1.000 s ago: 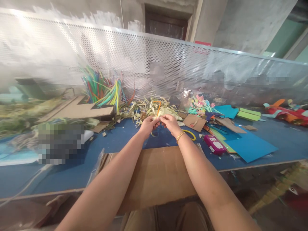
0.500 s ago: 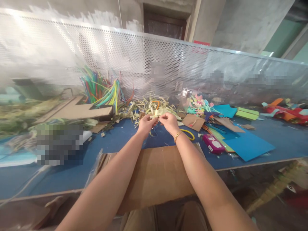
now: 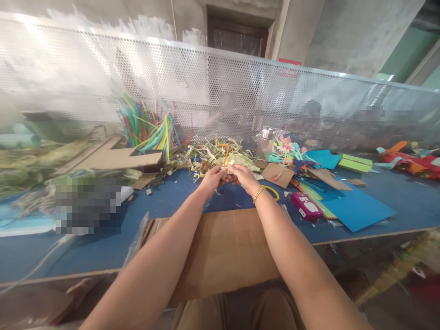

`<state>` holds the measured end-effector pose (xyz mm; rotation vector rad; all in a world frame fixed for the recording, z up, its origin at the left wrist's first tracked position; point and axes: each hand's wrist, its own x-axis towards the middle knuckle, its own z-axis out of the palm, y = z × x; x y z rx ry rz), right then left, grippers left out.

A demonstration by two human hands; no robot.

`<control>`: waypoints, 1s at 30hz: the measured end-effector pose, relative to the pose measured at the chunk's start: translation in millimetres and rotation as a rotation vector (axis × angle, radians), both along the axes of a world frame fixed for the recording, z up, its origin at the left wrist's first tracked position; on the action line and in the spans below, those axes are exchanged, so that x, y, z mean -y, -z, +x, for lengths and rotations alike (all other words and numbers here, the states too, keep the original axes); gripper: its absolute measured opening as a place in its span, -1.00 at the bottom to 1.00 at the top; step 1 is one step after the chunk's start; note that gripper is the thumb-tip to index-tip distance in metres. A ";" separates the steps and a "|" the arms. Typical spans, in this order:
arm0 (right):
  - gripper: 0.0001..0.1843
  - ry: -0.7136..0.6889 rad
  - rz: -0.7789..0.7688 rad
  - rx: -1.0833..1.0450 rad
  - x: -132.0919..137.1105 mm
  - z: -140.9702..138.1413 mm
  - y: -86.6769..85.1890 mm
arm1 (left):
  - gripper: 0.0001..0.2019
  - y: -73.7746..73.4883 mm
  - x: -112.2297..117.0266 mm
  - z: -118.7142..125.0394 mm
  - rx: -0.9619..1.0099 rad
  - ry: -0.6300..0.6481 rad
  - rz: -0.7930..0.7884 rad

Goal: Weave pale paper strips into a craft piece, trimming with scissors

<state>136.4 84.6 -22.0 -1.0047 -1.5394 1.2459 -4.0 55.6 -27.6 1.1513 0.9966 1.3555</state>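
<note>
Pale green leaf strip, mid-frame, is pinched between left hand and right hand, both closed on it. The work looks partway: an orange pipe cleaner stands just above it, and loose strips lie heaped just behind.

Bare-armed from the lower edge of the frame up to the left hand and right hand at centre. Circled at the right wrist by a slim gold bracelet of small links. Clad in khaki-brown trousers, seen at bottom centre between the forearms.
</note>
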 end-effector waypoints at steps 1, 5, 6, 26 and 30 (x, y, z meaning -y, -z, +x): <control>-0.63 -0.020 0.022 0.017 0.5 -0.7 0.7 | -0.73 0.1 0.3 0.7 -0.009 -0.010 -0.010; -0.64 0.023 0.144 0.036 -2.3 -3.4 4.8 | -0.76 1.3 -0.6 1.6 -0.068 -0.072 -0.010; -0.64 0.048 0.157 0.037 -3.1 -3.8 5.4 | -0.77 1.9 -1.5 1.1 -0.094 -0.080 0.001; -0.79 0.090 -0.038 -0.074 -1.1 -3.6 1.1 | -0.84 6.5 -12.8 -10.1 -0.337 -0.372 0.165; -0.77 0.110 -0.046 -0.098 -4.2 -2.4 3.1 | -0.78 3.8 -8.9 -8.1 -0.249 -0.285 0.065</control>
